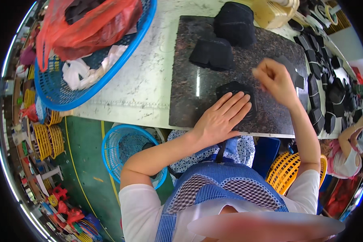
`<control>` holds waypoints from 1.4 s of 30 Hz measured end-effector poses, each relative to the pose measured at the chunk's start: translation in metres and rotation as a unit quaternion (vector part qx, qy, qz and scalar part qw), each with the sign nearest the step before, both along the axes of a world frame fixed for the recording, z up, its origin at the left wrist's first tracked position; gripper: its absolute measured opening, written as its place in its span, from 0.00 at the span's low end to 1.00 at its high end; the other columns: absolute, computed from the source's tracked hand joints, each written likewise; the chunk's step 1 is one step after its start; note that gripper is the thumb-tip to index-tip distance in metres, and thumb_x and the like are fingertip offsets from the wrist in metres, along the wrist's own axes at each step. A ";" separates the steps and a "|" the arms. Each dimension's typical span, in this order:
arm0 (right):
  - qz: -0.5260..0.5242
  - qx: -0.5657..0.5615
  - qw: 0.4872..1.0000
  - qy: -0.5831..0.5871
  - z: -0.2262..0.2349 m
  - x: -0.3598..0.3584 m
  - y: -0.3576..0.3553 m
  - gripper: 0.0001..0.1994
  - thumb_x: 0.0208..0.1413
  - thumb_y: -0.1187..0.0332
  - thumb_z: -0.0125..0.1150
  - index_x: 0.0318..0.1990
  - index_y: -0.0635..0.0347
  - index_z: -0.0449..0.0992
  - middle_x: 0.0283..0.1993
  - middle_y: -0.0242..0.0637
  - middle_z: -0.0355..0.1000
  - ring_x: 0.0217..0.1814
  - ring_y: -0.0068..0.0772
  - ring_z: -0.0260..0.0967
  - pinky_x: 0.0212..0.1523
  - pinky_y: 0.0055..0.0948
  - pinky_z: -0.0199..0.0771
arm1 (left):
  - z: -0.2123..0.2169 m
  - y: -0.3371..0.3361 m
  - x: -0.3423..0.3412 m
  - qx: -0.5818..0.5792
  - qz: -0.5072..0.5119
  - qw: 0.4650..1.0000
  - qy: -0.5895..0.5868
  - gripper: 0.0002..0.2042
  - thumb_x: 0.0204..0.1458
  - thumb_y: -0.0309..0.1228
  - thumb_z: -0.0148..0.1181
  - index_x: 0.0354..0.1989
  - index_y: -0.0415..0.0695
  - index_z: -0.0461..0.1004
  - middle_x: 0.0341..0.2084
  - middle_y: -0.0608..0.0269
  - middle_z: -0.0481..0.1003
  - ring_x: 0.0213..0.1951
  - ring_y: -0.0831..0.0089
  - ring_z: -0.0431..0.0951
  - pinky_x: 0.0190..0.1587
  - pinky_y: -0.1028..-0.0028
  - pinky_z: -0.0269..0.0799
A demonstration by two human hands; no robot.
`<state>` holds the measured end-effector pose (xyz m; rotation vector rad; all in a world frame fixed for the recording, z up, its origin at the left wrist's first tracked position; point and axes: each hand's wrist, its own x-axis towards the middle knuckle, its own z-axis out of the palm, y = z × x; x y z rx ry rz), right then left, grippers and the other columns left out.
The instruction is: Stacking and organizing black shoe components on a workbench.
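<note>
My left hand (pixel 226 115) lies flat, fingers stretched, on a dark fabric-like piece (pixel 234 86) near the front edge of a speckled dark stone slab (pixel 185 88). Much of that piece is hidden beneath the palm. Raised above the slab to the right, my right hand (pixel 275 80) is closed with its fingers curled inward; whatever it may hold is hidden. Behind the left hand rests a stack of black pieces (pixel 211 54), and a taller black stack (pixel 234 25) stands beyond it. Some dark grey pieces (pixel 287 64) lie partly behind the right hand.
A blue basket (pixel 60 101) with a red plastic bag (pixel 97 34) stands on the white table (pixel 149 80) at left. Bundled black pieces (pixel 314 80) line the right side. Below are a blue basket (pixel 109 155) and a yellow basket (pixel 279 171). Another person (pixel 347 161) is at far right.
</note>
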<state>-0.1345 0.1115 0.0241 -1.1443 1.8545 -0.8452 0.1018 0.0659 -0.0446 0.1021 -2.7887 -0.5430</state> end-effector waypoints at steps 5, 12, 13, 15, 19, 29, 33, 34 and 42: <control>0.268 -0.357 0.845 0.295 -0.016 0.037 -0.095 0.11 0.53 0.71 0.70 0.41 0.63 0.75 0.36 0.37 0.70 0.42 0.35 0.71 0.40 0.30 0.71 | 0.002 0.004 0.008 0.046 -0.007 0.998 0.036 0.45 0.44 0.48 0.71 0.72 0.49 0.60 0.72 0.47 0.55 0.74 0.48 0.53 0.74 0.46 0.46; 0.276 -0.308 0.898 0.149 -0.029 0.011 -0.087 0.12 0.50 0.78 0.69 0.41 0.66 0.74 0.42 0.39 0.67 0.45 0.36 0.67 0.46 0.29 0.68 | 0.012 0.026 0.064 0.074 0.185 0.947 0.251 0.35 0.48 0.40 0.72 0.65 0.46 0.66 0.66 0.46 0.61 0.68 0.46 0.61 0.69 0.47 0.56; 0.284 -0.304 0.893 0.175 -0.035 0.007 -0.087 0.11 0.52 0.79 0.68 0.41 0.66 0.73 0.42 0.38 0.67 0.45 0.36 0.67 0.47 0.28 0.67 | 0.001 0.031 0.068 0.119 0.232 0.925 0.278 0.33 0.48 0.38 0.71 0.64 0.45 0.67 0.64 0.47 0.63 0.65 0.46 0.64 0.67 0.49 0.60; 0.302 -0.311 0.885 0.167 -0.042 0.010 -0.098 0.10 0.53 0.78 0.66 0.41 0.65 0.73 0.42 0.38 0.67 0.44 0.36 0.66 0.47 0.28 0.66 | 0.004 0.044 0.087 0.133 0.325 0.887 0.299 0.26 0.51 0.33 0.68 0.58 0.43 0.70 0.58 0.51 0.67 0.58 0.51 0.71 0.60 0.57 0.68; 0.284 -0.280 0.910 0.109 -0.064 -0.010 -0.117 0.04 0.63 0.75 0.62 0.40 0.66 0.73 0.38 0.36 0.66 0.39 0.29 0.64 0.42 0.25 0.66 | -0.004 0.062 0.109 0.122 0.407 0.851 0.308 0.20 0.53 0.29 0.65 0.54 0.43 0.71 0.56 0.54 0.69 0.55 0.55 0.74 0.53 0.61 0.73; 0.270 -0.308 0.886 0.219 -0.069 -0.033 -0.152 0.15 0.74 0.64 0.50 0.37 0.68 0.69 0.28 0.37 0.58 0.31 0.28 0.52 0.33 0.29 0.60 | -0.044 0.090 0.173 0.278 0.543 0.722 0.326 0.07 0.58 0.28 0.62 0.43 0.41 0.77 0.38 0.58 0.79 0.38 0.65 0.83 0.40 0.68 0.78; 0.245 -0.247 0.900 0.263 -0.078 -0.043 -0.157 0.17 0.75 0.62 0.47 0.36 0.68 0.68 0.28 0.38 0.54 0.30 0.29 0.48 0.31 0.31 0.58 | -0.056 0.087 0.180 0.310 0.540 0.700 0.349 0.07 0.59 0.28 0.61 0.42 0.40 0.77 0.37 0.57 0.80 0.39 0.65 0.83 0.41 0.69 0.78; 0.215 -0.258 0.898 0.283 -0.078 -0.049 -0.154 0.17 0.75 0.62 0.48 0.37 0.69 0.68 0.27 0.39 0.55 0.30 0.29 0.48 0.31 0.31 0.58 | -0.050 0.085 0.180 0.313 0.538 0.705 0.341 0.07 0.59 0.29 0.61 0.42 0.40 0.77 0.37 0.57 0.80 0.39 0.65 0.83 0.41 0.69 0.78; 0.221 -0.158 0.911 0.310 -0.065 -0.062 -0.157 0.19 0.74 0.61 0.49 0.42 0.75 0.72 0.29 0.45 0.65 0.32 0.30 0.53 0.36 0.33 0.64 | -0.075 0.090 0.177 0.347 0.524 0.702 0.334 0.08 0.60 0.30 0.60 0.42 0.40 0.77 0.37 0.57 0.80 0.39 0.64 0.83 0.42 0.67 0.78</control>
